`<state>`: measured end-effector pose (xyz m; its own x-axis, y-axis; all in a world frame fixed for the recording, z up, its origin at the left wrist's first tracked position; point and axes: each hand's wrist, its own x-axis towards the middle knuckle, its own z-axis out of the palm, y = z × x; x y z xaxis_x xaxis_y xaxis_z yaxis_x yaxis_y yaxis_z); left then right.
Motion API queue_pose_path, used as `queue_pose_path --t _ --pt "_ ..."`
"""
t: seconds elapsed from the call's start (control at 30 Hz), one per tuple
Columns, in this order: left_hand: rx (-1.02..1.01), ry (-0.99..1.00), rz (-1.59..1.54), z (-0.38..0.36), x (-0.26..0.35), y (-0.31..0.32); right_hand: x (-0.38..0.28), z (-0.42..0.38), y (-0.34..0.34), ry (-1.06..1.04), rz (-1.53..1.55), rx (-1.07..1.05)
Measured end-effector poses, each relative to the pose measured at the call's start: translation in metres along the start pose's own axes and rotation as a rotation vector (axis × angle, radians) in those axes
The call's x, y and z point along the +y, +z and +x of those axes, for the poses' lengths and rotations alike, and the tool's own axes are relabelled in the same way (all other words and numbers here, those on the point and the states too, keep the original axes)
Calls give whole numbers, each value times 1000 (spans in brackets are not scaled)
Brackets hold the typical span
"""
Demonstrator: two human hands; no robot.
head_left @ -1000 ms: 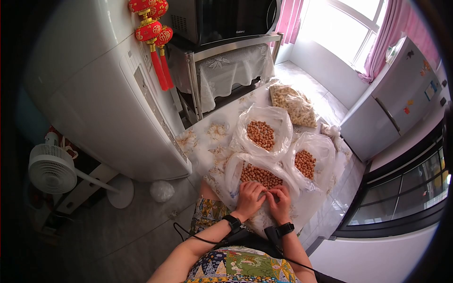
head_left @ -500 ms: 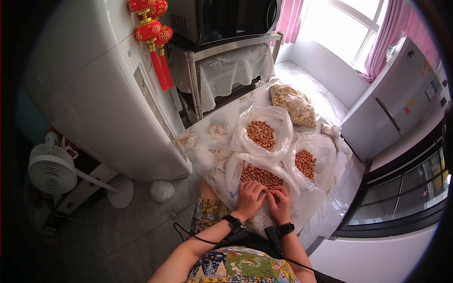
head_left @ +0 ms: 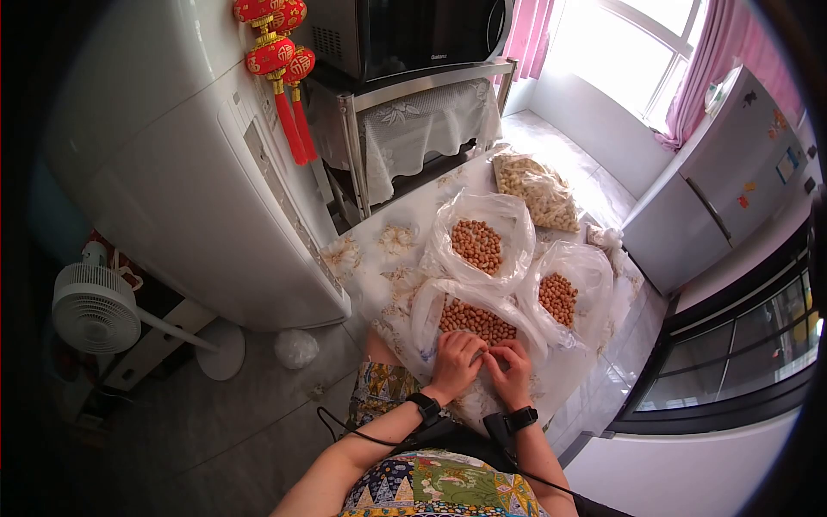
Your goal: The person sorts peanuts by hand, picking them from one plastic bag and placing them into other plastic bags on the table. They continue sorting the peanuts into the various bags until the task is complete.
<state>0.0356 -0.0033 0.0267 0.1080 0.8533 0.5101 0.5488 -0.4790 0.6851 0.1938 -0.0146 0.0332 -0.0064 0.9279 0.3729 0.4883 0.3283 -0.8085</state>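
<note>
My left hand and my right hand meet at the near edge of the closest plastic bag. Their fingers are curled and the tips pinch together. Whatever sits between the fingertips is too small and hidden to make out. Reddish-brown peanuts lie inside this open bag, just beyond my fingers. Behind it stands a second open bag with shelled peanuts. A third open bag to the right holds more peanuts.
A clear bag of pale, unshelled peanuts lies at the table's far end. The table has a flowered cover. A microwave on a metal rack stands behind, a white fan at left, a fridge at right.
My fingers have shifted very slightly at the fingertips, still pinched together. The bags and peanuts look the same.
</note>
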Motion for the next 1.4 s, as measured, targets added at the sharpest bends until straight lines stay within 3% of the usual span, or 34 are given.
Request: queue_pose_path --t 1.0,1.3,1.4 --pt "-26 0 12 -1 -1 2 -7 1 -3 16 29 -20" --pt "38 -19 -19 2 0 0 -21 7 -7 -122 -111 129" --pt "56 -16 -20 0 1 0 -44 23 -14 -57 -17 129"
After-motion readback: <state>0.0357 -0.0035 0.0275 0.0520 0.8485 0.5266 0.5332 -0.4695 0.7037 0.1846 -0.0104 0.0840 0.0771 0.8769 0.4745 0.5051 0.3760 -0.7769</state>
